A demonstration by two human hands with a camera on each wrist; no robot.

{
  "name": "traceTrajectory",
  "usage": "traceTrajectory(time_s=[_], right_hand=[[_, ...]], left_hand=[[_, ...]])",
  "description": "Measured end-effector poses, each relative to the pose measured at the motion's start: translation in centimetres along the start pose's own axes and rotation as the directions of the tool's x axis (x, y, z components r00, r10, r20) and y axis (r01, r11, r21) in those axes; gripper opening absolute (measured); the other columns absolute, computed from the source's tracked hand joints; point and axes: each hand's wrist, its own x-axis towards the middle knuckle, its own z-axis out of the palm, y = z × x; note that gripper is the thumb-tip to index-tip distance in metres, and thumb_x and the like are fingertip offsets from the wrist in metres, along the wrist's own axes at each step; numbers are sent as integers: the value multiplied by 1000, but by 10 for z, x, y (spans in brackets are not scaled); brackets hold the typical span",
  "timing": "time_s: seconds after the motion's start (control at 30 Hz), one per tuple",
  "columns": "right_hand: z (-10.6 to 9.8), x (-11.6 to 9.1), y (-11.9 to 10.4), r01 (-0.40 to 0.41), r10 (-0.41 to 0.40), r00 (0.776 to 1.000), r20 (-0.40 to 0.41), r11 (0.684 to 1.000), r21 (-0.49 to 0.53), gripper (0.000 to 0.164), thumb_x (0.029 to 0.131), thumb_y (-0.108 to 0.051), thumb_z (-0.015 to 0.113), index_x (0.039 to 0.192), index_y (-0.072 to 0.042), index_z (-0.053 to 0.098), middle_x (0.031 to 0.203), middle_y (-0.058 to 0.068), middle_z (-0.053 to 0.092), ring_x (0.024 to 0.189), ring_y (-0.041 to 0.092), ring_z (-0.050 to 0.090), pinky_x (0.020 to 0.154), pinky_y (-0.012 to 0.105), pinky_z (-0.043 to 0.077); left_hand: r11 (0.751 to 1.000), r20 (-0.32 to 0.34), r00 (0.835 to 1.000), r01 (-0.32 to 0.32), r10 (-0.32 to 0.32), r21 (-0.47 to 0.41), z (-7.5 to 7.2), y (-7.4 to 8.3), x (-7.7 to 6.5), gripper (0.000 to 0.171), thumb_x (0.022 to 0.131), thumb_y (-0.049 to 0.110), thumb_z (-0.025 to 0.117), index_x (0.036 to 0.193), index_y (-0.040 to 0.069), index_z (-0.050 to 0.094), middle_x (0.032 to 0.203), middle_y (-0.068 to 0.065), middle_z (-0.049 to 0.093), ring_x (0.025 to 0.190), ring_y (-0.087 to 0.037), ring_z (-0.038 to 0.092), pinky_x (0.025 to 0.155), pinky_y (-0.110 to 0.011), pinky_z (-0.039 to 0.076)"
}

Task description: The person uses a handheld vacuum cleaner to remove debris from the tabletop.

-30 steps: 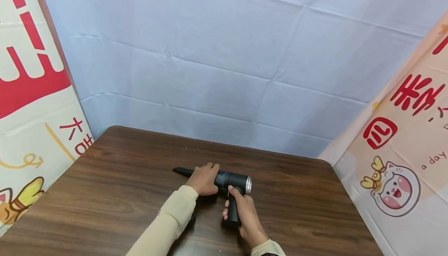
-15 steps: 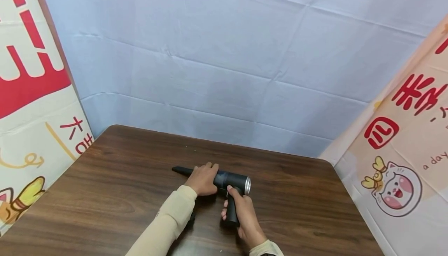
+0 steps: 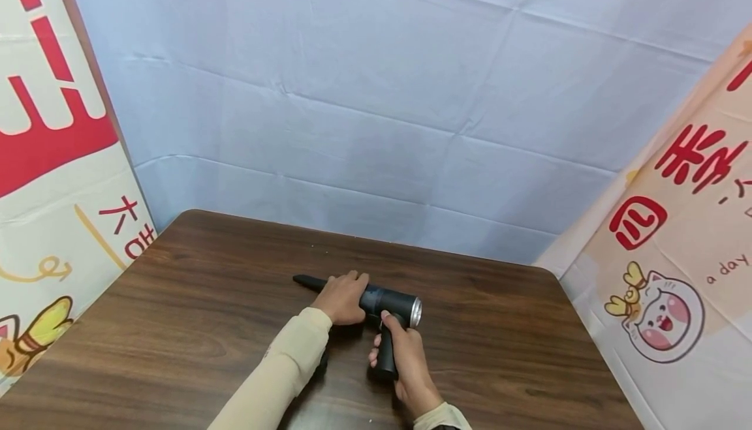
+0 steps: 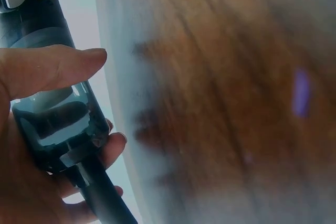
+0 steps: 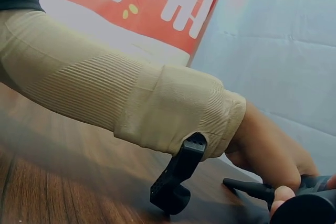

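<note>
A black handheld vacuum cleaner (image 3: 399,304) with a pistol handle lies across both hands above the table, its silver rear end to the right. Its narrow nozzle (image 3: 308,282) points left. My left hand (image 3: 342,299) grips the front of the body; in the left wrist view the thumb crosses the see-through dust cup (image 4: 58,124) and other fingers curl round its far side. My right hand (image 3: 412,361) holds the handle (image 3: 386,355), thumb near its top. In the right wrist view the handle's round bottom end (image 5: 304,211) hides most of the body.
The brown wooden table (image 3: 194,306) has rounded far corners. A pale cloth backdrop (image 3: 352,123) hangs behind it, with printed banners on the left (image 3: 53,175) and right (image 3: 675,273). A black camera mount (image 5: 181,174) sticks out under the left sleeve.
The vacuum's nozzle tip has shifted slightly right and away, and the handle's lower end slightly left, with the right hand. Both hands keep their grip.
</note>
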Motion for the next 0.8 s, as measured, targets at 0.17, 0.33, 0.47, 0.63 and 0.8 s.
traceTrajectory(time_s=[0.17,0.33,0.47,0.63,0.8], right_hand=[[-2,1,0,-1,1,999,-43,1000,5,52,102,-39,58,119,9,45,70,2,58,50,11,60,49,27,54],[-1,-2,1,22,-21,995,-93,1000,15,53,103,-38,57,124,8,40,71,4,59,50,12,62,50,28,55],[2,-3,2,46,-41,991,-124,998,38,53,103,-38,57,125,9,41,72,5,61,50,13,63,50,29,56],[6,-1,3,70,-61,984,-165,996,50,52,103,-37,56,125,9,43,74,7,62,50,14,64,51,30,56],[12,-1,6,80,-65,978,-196,994,69,54,104,-37,56,127,10,43,76,8,63,51,14,66,53,30,57]], left_hand=[[1000,12,1000,-26,25,12,1,4,9,59,87,13,72,142,5,54,131,-18,59,110,-34,61,97,-52,46],[999,25,998,-53,53,5,2,8,16,57,86,11,73,141,6,56,127,-15,60,101,-28,60,95,-49,46],[997,16,997,-71,71,-8,5,8,21,55,85,10,73,138,8,58,123,-13,61,99,-26,58,96,-48,45],[996,-6,996,-88,88,-12,11,3,29,51,84,9,73,133,13,60,121,-9,60,96,-24,57,95,-46,45],[995,1,995,-95,95,-42,14,2,34,50,83,5,71,131,16,60,122,-8,58,100,-27,56,92,-43,45]])
